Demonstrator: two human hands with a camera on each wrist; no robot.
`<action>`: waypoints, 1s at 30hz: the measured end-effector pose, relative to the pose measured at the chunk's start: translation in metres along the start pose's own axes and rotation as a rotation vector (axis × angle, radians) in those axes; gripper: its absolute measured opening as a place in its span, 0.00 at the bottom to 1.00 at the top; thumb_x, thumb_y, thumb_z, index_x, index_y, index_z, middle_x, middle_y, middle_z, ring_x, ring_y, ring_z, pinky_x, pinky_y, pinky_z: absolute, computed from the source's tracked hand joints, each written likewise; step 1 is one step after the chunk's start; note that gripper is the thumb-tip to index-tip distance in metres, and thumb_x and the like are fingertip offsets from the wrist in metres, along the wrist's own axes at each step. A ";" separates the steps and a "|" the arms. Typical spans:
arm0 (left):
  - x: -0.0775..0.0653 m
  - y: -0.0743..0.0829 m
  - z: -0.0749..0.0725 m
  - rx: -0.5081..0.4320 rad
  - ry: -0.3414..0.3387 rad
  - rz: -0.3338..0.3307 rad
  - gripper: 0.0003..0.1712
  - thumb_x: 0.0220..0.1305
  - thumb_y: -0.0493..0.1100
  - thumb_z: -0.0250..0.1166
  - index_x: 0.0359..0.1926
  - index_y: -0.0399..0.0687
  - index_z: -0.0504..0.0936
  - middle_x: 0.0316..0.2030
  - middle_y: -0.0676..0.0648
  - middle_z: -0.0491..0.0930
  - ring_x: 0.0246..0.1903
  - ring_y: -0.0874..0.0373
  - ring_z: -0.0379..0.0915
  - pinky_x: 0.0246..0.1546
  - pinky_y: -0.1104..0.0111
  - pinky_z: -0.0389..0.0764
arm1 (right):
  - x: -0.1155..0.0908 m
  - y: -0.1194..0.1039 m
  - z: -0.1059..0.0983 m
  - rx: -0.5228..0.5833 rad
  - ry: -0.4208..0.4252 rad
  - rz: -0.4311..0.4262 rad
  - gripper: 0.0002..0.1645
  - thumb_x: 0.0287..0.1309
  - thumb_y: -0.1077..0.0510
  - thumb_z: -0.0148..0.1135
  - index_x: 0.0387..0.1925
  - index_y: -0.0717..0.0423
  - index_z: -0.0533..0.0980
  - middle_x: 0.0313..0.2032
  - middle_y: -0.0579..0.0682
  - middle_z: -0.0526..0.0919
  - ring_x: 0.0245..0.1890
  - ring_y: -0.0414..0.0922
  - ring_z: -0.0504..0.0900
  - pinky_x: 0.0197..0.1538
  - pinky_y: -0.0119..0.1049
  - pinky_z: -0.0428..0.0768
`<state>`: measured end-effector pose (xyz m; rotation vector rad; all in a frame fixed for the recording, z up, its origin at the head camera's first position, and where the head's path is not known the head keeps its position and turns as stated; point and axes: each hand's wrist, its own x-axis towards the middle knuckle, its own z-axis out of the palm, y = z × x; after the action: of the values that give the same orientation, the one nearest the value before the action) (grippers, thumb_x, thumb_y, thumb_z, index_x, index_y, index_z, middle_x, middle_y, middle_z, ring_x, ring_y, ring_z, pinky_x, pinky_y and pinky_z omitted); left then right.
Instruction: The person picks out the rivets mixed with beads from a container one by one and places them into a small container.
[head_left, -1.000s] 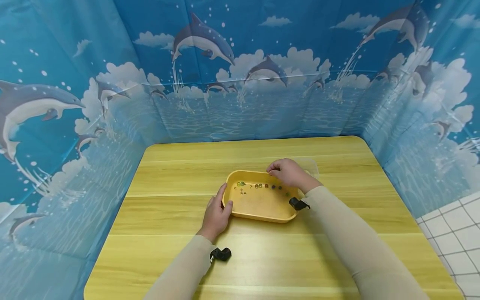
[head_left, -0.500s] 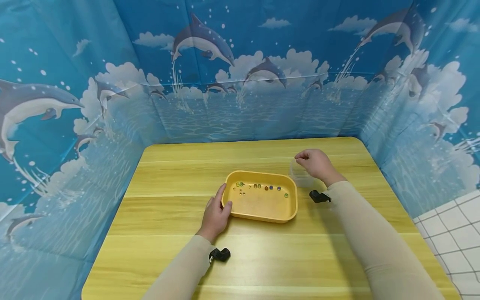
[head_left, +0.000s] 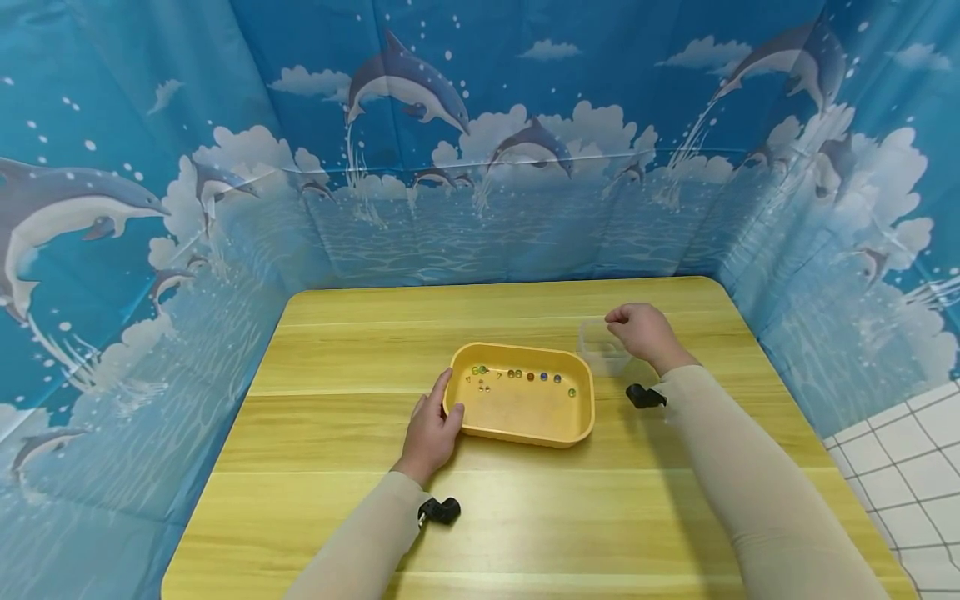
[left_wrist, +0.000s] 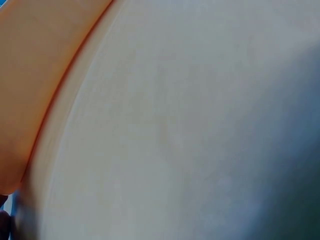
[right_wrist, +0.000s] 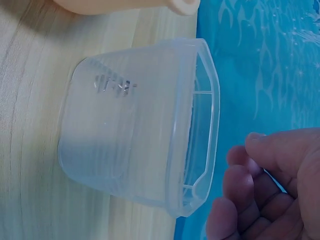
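Observation:
A yellow tray (head_left: 525,417) lies on the table, with several coloured glass marbles (head_left: 531,377) and small bits along its far side. My left hand (head_left: 431,433) holds the tray's left end, thumb at the near corner. In the left wrist view the tray wall (left_wrist: 45,65) fills the upper left. My right hand (head_left: 647,333) is at the rim of a clear plastic container (head_left: 600,346), right of the tray. The right wrist view shows its fingers curled, thumb near the index finger; whether something small is between them is unclear. Small blurred items (right_wrist: 115,85) show through the container (right_wrist: 125,125).
The wooden table (head_left: 337,400) has rounded far corners. A blue dolphin-print curtain (head_left: 480,225) hangs along its back and sides. White tiles (head_left: 900,467) show beyond the right edge.
My right hand has moved from the tray's far rim rightward to the clear container, then slightly further right. My left hand stays on the tray.

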<state>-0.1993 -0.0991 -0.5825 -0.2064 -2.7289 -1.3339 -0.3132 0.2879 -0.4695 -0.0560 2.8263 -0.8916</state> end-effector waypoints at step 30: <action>0.001 -0.004 0.002 0.007 0.013 0.001 0.38 0.78 0.50 0.57 0.83 0.60 0.58 0.70 0.41 0.78 0.71 0.39 0.72 0.83 0.46 0.52 | -0.004 -0.068 0.045 -0.051 -0.119 -0.190 0.22 0.79 0.57 0.55 0.68 0.57 0.78 0.65 0.59 0.82 0.63 0.58 0.82 0.64 0.57 0.82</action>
<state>-0.2008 -0.0994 -0.5867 -0.1969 -2.7219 -1.3207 -0.3023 0.2076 -0.4661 -0.3771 2.7653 -0.8229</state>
